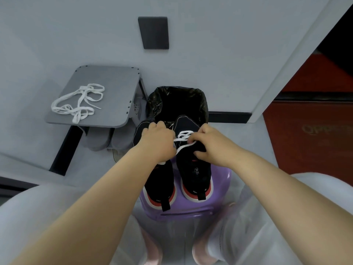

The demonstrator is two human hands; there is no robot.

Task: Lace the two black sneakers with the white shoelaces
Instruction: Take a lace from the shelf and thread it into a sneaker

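Note:
Two black sneakers stand side by side on a purple stool [219, 192], heels toward me. The right sneaker [193, 169] has a white shoelace [184, 135] crossed through its upper eyelets. My left hand [158, 142] is curled round one end of that lace, above the left sneaker [160, 180], which it partly hides. My right hand [212, 146] pinches the other strand and rests on the right sneaker's side. A second white shoelace [78, 104] lies loose in a heap on a grey stool [118, 87] at the left.
A bin lined with a black bag [177, 102] stands just beyond the sneakers. A dark rectangular plate [153, 32] sits on the grey wall behind. A red surface [309, 131] is at the right. My knees in light trousers flank the purple stool.

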